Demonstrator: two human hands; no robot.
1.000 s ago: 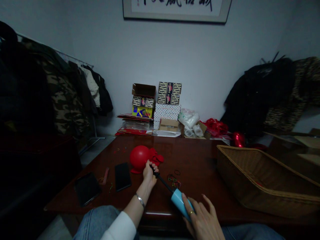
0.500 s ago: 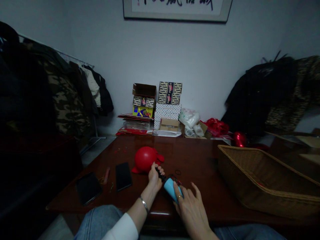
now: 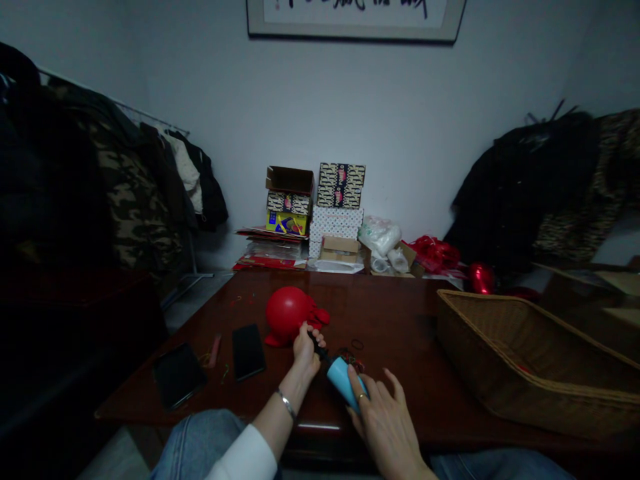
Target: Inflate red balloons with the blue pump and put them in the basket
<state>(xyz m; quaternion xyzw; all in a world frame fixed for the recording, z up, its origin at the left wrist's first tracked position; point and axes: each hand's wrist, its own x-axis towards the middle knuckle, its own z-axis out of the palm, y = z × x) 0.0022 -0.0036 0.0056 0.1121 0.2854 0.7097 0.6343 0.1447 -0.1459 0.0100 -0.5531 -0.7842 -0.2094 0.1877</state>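
A round, partly inflated red balloon (image 3: 287, 313) sits over the table, just beyond my left hand (image 3: 307, 349). The fingers of that hand are closed round the balloon's neck at the black nozzle end of a hand pump; the exact join is hidden by them. The pump's light blue barrel (image 3: 342, 380) slants toward me. Its near end lies in my right hand (image 3: 383, 410), thumb and index finger along the barrel, other fingers partly raised. More red balloons (image 3: 320, 316) lie limp behind the inflated one. Beside the barrel is a small tangle of dark and red bands (image 3: 356, 360).
Left on the brown table (image 3: 390, 320) lie a black phone (image 3: 248, 351), a dark tablet-like slab (image 3: 179, 375) and a reddish stick (image 3: 215, 351). A wicker basket (image 3: 500, 373) stands at right. Stacked boxes (image 3: 336, 230) and plastic bags (image 3: 380, 235) line the back.
The inflated balloon looks slightly larger and has shifted a little left and up. My left hand has moved slightly left with it. My right hand keeps its hold on the pump.
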